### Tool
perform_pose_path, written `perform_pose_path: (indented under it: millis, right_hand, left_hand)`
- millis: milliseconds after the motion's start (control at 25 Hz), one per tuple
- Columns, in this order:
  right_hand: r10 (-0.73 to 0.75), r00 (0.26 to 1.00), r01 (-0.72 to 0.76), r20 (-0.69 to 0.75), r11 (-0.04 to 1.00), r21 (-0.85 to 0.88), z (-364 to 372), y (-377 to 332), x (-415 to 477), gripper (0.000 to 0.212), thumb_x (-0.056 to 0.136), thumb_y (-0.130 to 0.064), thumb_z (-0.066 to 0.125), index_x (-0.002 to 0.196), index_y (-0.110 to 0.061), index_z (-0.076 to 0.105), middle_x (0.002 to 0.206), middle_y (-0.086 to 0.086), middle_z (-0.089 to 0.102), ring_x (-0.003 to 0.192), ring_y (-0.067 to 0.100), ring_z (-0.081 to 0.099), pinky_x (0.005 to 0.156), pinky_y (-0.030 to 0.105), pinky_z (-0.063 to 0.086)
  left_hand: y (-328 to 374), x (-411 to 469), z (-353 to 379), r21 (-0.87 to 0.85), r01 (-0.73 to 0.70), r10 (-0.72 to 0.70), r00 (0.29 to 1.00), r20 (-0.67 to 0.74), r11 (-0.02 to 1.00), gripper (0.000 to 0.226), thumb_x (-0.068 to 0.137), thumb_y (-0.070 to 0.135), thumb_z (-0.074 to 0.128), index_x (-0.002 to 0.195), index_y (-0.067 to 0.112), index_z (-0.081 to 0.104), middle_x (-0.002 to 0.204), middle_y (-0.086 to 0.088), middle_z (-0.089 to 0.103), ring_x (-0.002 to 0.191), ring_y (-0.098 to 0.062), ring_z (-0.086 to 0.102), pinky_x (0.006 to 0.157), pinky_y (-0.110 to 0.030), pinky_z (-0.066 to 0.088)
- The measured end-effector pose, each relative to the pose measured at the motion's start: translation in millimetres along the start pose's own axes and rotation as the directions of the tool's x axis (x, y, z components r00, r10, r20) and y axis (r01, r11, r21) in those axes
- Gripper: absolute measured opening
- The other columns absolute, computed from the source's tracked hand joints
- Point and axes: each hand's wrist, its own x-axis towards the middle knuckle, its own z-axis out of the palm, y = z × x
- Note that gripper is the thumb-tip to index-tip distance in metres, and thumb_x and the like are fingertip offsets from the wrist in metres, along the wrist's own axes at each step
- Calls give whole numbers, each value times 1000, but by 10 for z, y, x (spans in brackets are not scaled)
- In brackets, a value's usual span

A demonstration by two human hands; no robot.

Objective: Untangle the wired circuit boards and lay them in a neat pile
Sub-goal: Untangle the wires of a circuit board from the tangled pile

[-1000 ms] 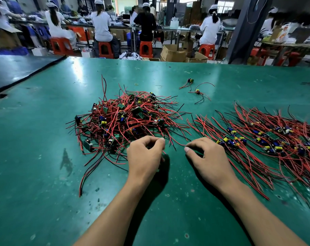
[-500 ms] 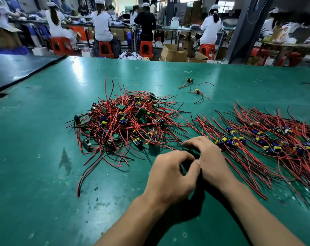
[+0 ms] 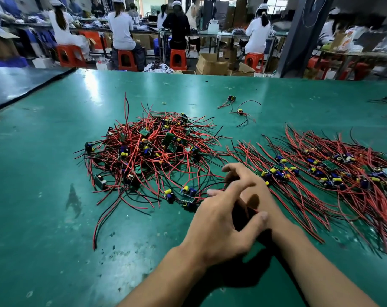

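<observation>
A tangled heap of small circuit boards with red and black wires (image 3: 148,149) lies on the green table (image 3: 44,218), left of centre. To the right, a combed-out pile of boards (image 3: 334,171) has its wires running roughly parallel. My hands are crossed between the two. My left hand (image 3: 221,220) lies over my right wrist with fingers spread, its fingertips beside a loose board (image 3: 187,197) at the heap's near edge. My right hand (image 3: 239,173) is largely covered, with its fingers curled over wires. A red wire shows between the hands; who holds it is unclear.
Two stray wired boards (image 3: 231,98) (image 3: 240,111) and a small rubber band (image 3: 164,103) lie farther back on the table. A darker table (image 3: 15,85) adjoins at the left. Beyond the far edge, people sit on orange stools (image 3: 177,59) among cardboard boxes.
My left hand moved right from the heap's edge and crossed over my right hand. Boards at the heap's near edge were dragged toward me.
</observation>
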Motion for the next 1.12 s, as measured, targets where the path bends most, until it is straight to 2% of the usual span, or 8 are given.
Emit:
perform_pose_path:
  millis: [80,200,360,520,720,920,1040,1120]
  right_hand:
    - [-67,996,59,-60,989,-136,0,8,-44,10,62,-29,59,71,-31,62,66,-8,63,73,11,56,63,19,52]
    - [-101,995,97,-8,970,-224,61,40,37,17,85,-44,66,83,-27,70,79,-9,59,75,7,56,70,27,45]
    - [33,968,-17,-251,998,65,84,92,112,13,91,-30,71,84,-19,74,79,-7,69,74,7,63,72,26,49]
    - [230,922,-69,-312,889,453,24,33,188,9,93,-19,69,85,-21,73,80,-9,74,75,1,63,73,14,48]
    - [356,931,-65,-77,370,927,-102,-88,228,15,84,-27,64,89,-14,68,89,1,76,87,14,72,71,27,59]
    - [331,935,-67,126,-182,981,-336,-139,191,20,87,-28,61,78,-14,73,89,3,78,85,15,75,70,32,62]
    - [265,942,-169,204,-149,974,-345,-175,167,21,84,-32,60,79,-17,74,80,-3,74,70,9,71,59,25,58]
    - [240,939,-260,248,22,965,-282,-190,164,22,83,-35,60,76,-19,74,78,-5,69,60,7,63,53,21,51]
  left_hand:
    - [-11,24,-20,-41,44,-48,994,-102,998,42,84,37,68,122,22,56,69,8,61,54,-5,54,55,-20,45]
    - [-132,112,-110,-144,228,-265,899,-347,963,20,92,40,57,96,20,62,60,1,58,50,-12,53,50,-24,43]
    - [-338,198,-251,-325,429,-537,708,-457,843,33,101,27,49,75,10,59,62,-20,57,57,-35,56,59,-51,49]
    - [-356,208,-259,-274,465,-539,705,-460,842,25,96,22,59,73,12,63,67,-11,63,58,-13,52,60,-25,43]
    - [-351,191,-236,-227,450,-504,759,-413,864,6,89,20,67,83,19,66,72,5,68,69,-9,63,68,-23,50]
    - [-355,204,-201,-262,452,-519,788,-330,853,8,89,11,68,86,17,71,74,7,71,68,-1,65,68,-14,51]
    - [-344,213,-198,-363,468,-560,800,-213,806,7,91,11,67,93,12,73,78,-6,74,72,-21,72,72,-32,58]
    - [-305,213,-227,-470,500,-591,805,-58,727,14,94,19,64,91,8,71,75,-11,73,59,-27,70,60,-34,57]
